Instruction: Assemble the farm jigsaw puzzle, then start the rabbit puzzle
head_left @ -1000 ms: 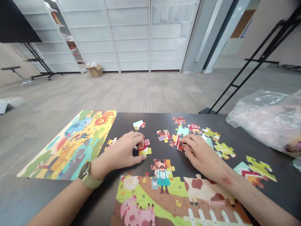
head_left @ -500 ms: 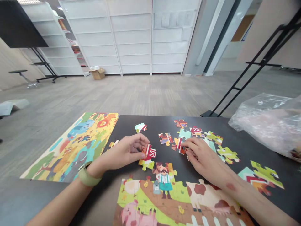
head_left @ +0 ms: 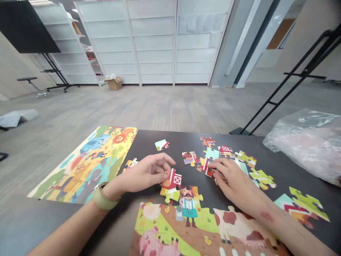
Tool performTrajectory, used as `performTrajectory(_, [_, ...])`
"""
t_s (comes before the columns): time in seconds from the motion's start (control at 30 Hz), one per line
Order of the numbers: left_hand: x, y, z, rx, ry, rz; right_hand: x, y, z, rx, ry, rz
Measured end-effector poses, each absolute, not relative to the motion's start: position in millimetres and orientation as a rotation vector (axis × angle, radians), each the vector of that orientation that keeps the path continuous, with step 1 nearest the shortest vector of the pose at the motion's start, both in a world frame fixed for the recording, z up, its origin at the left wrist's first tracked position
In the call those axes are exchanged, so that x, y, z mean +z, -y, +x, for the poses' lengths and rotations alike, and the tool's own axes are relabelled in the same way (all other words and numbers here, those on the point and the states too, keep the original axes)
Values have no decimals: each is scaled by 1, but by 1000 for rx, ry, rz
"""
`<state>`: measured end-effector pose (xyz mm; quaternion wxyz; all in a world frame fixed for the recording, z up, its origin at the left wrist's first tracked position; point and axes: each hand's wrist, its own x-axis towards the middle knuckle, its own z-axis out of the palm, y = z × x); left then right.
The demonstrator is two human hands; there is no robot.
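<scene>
My left hand (head_left: pixel 150 172) pinches a puzzle piece (head_left: pixel 174 179) with a red barn on it between thumb and fingers. That piece touches or overlaps a green and yellow part just left of the farmer section (head_left: pixel 188 205), at the top of the partly joined farm puzzle (head_left: pixel 207 227). My right hand (head_left: pixel 230 176) is over the loose pieces, its bent fingertips on a red and white puzzle piece (head_left: pixel 207 167). Its thumb and the piece's far side are partly hidden. Right beside it lie a pale blue piece (head_left: pixel 212 153) and a purple and orange piece (head_left: pixel 189 158).
A jungle animal picture sheet (head_left: pixel 93 160) lies at the table's left. More loose pieces (head_left: pixel 262 177) are spread to the right, with a lone piece (head_left: pixel 162 144) near the far edge. A clear plastic bag (head_left: pixel 303 142) is at the right edge; a black stand (head_left: pixel 277 96) rises behind.
The view has shifted slightly. My left hand has brought the barn piece a little nearer to the farmer section. My right hand stays at the red and white piece.
</scene>
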<state>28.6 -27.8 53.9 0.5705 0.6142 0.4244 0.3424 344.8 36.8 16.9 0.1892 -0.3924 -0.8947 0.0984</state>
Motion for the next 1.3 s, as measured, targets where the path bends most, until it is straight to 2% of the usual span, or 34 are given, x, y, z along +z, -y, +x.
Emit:
performTrajectory(0.23, [56, 27, 33, 744, -1067, 1257, 21, -36, 343, 286, 2527, -1115])
performTrajectory(0.47, [55, 27, 33, 742, -1167, 1329, 24, -35, 341, 275, 2497, -1108])
performTrajectory(1.0, [53, 30, 34, 691, -1103, 1171, 27, -34, 340, 297, 2516, -1120])
performTrajectory(1.3, [43, 26, 41, 887, -1225, 1375, 25, -32, 341, 299, 2536, -1138])
